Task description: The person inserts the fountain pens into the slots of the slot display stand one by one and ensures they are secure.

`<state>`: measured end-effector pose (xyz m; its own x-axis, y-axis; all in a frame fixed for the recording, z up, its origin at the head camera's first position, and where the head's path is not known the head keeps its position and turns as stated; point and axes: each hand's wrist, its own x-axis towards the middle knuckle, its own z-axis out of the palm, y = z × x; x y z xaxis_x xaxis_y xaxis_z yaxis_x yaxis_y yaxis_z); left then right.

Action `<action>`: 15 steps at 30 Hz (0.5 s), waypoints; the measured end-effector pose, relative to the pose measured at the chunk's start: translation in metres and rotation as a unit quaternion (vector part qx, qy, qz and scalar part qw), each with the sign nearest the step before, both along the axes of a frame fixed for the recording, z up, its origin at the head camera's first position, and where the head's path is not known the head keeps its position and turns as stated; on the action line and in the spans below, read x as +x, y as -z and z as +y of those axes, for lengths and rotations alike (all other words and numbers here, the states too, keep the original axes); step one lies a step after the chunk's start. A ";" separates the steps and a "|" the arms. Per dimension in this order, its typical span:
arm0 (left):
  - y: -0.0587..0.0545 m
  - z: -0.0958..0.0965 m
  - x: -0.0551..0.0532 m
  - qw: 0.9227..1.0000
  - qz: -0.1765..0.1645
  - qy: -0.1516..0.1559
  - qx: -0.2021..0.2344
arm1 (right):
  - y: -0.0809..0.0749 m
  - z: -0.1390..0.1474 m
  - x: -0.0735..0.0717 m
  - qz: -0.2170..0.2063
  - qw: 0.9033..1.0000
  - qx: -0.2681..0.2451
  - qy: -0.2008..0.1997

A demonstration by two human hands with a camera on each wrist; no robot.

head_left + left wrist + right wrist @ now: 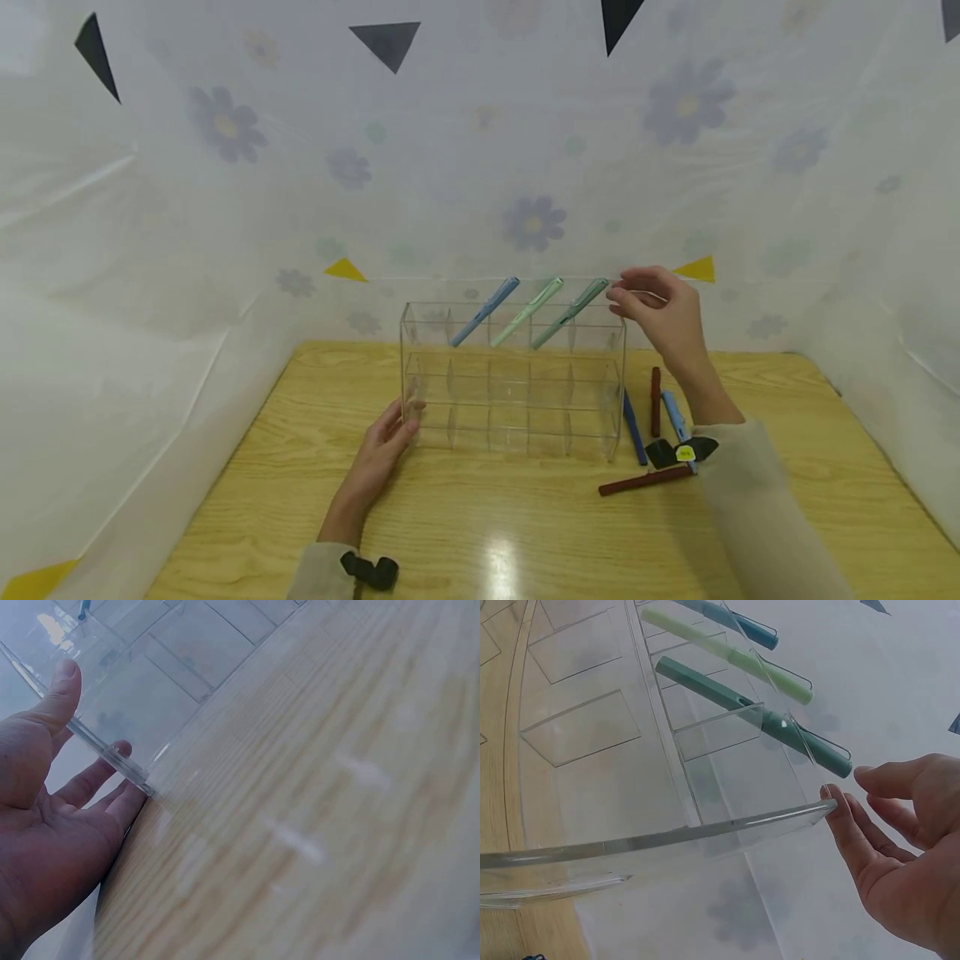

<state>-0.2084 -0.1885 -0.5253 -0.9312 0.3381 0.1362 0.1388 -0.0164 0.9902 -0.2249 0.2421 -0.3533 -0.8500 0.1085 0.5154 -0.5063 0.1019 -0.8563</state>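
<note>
A clear acrylic pen rack (pixel 510 406) with rows of compartments stands on the table. Three capped pens lean in its top row: a blue pen (pixel 485 312), a light green pen (pixel 528 312) and a dark green pen (pixel 572 313). My left hand (pixel 384 446) holds the rack's lower left side, thumb and fingers on either side of the panel edge (pixel 112 755) in the left wrist view. My right hand (pixel 663 315) is at the top right corner, empty, fingers loosely bent. In the right wrist view its fingertips are just beyond the dark green pen's cap (pixel 829 759), one against the rack's corner.
Right of the rack lie a dark blue pen (pixel 634 429), a dark red pen (pixel 656 402), a light blue pen (pixel 675 414) partly under my right wrist, and another dark red pen (pixel 645 481) lying crosswise. A flower-patterned sheet (pixel 450 183) hangs behind the wooden table (pixel 480 517).
</note>
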 end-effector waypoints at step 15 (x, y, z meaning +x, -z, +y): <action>0.001 -0.001 0.000 1.000 -0.005 -0.007 -0.009 | 0.033 0.045 0.052 -0.002 0.991 0.049 0.124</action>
<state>-0.2086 -0.1893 -0.5260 -0.9371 0.3275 0.1209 0.1292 0.0035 0.9916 -0.1732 0.2871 -0.3868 -0.8058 0.2634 0.5303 -0.4520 0.3048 -0.8383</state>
